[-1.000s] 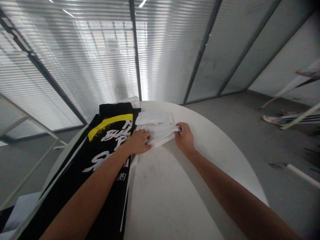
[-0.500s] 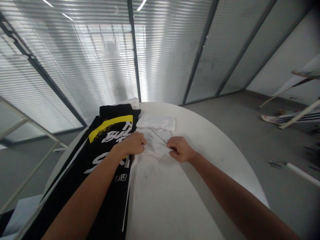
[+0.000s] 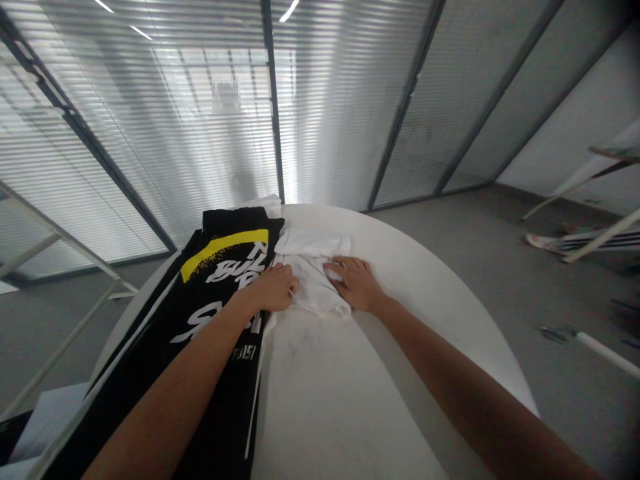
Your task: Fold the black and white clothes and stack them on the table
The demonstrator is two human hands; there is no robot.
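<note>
A small white cloth garment (image 3: 314,283) lies partly folded on the round white table (image 3: 320,393), with a flat folded band along its far side. My left hand (image 3: 276,287) is closed on the garment's left edge, its fingers curled and partly hidden. On the right part of the same cloth rests my right hand (image 3: 357,283), fingers spread and lying flat. Beside my left hand, a black garment (image 3: 220,373) with a yellow stripe and white lettering stretches toward me along the table's left side. My left forearm passes over it.
Some white fabric (image 3: 270,205) shows behind the black garment. Metal-framed glass panels with blinds (image 3: 330,100) stand beyond the table. A pale frame (image 3: 95,257) is on the left. At right, a shoe (image 3: 543,243) and a white pole (image 3: 607,353) are near the floor.
My right hand has let go of the cloth's right edge and opened flat on top of it. The near right corner of the cloth now lies down. My left hand stays closed.
</note>
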